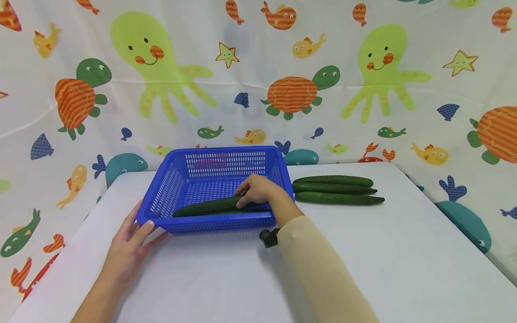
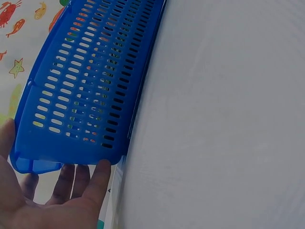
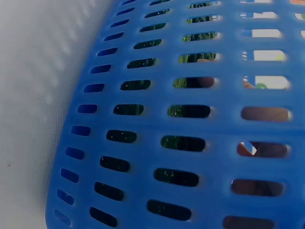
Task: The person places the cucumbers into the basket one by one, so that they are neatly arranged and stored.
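A blue plastic basket (image 1: 218, 223) with slotted walls stands on the white table. In the head view my left hand (image 1: 131, 244) holds its near left corner, thumb at the rim and fingers along the outside; the left wrist view shows the fingertips (image 2: 101, 168) against the corner. My right hand (image 1: 257, 190) reaches over the near wall and grips a dark green cucumber (image 1: 208, 207) lying lengthwise in the basket. Another cucumber (image 1: 238, 211) shows partly behind the near rim. Through the slots of the basket wall (image 3: 152, 126), the right wrist view shows bits of green and of the hand.
Three cucumbers (image 1: 337, 188) lie side by side on the table (image 1: 404, 251), right of the basket. A curtain (image 1: 250, 67) printed with sea animals hangs behind the table. A small black object (image 1: 268, 238) shows beside the right sleeve (image 1: 319, 269).
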{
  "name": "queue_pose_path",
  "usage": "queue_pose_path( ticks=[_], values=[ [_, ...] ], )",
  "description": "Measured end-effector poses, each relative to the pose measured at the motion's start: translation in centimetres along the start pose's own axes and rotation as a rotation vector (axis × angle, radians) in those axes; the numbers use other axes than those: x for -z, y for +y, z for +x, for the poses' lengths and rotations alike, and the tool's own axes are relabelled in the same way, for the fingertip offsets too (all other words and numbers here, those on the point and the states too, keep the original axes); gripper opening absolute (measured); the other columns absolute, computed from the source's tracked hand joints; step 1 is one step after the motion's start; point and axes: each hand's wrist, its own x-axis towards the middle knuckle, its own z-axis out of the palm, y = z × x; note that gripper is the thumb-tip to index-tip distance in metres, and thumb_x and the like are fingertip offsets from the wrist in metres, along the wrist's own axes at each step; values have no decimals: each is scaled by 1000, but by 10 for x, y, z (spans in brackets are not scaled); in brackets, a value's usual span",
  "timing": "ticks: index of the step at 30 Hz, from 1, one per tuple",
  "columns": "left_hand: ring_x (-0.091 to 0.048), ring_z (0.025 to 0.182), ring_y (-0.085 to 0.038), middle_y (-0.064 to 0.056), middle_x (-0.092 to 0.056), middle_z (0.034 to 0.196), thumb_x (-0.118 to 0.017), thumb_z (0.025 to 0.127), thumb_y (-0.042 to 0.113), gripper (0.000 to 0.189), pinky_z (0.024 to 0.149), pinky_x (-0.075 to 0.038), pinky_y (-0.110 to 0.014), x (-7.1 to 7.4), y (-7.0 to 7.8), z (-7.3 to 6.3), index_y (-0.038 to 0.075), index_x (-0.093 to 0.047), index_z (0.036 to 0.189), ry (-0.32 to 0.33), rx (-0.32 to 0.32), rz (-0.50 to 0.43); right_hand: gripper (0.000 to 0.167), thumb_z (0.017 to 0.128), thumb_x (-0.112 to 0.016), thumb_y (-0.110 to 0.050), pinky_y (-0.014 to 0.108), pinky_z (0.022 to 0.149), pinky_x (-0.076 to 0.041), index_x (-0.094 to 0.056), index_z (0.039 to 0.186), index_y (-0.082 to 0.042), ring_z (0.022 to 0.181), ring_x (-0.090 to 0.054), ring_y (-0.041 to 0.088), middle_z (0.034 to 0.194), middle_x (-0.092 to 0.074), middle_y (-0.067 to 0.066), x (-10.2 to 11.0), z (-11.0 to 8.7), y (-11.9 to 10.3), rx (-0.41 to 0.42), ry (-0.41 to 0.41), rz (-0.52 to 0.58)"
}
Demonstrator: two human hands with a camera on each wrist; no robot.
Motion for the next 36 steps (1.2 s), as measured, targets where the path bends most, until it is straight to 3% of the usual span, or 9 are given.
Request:
queue_pose_path(
  ticks=[8,14,19,28,36],
  values=[
    [-62,121,4,-9,-18,170,-48,111,20,66,89,-60,-23,-1,0,1,33,-16,167,12,3,-4,31,91,-81,-17,44,111,-49,-78,121,-17,127,-63,25,134,-70,7,-1,1,-2,-26,-39,-9],
    [-62,122,4,-8,-19,169,-47,111,20,65,90,-60,-23,0,2,0,33,-16,167,13,0,-2,31,93,-79,-21,47,119,-42,-77,123,-20,142,-50,29,149,-59,9,-2,3,-5,-79,-55,-71],
    [-61,121,4,-10,-18,169,-48,111,21,66,89,-60,-22,0,2,2,33,-16,167,25,13,10,28,93,-79,-21,49,120,-39,-78,122,-20,146,-46,30,150,-58,9,-3,3,-4,-105,-51,-88],
    [-62,122,2,-8,-22,167,-48,111,20,65,91,-59,-23,-2,0,0,31,-16,167,17,23,-11,26,95,-76,-24,48,117,-44,-78,121,-20,145,-47,29,149,-59,8,-2,1,2,-51,-66,-102],
    [-60,124,3,-9,-16,172,-49,110,23,66,92,-59,-22,0,4,1,34,-16,167,10,25,15,27,99,-72,-29,44,104,-54,-76,122,-16,128,-62,27,134,-69,7,7,-1,-2,33,37,-63]
  ],
)
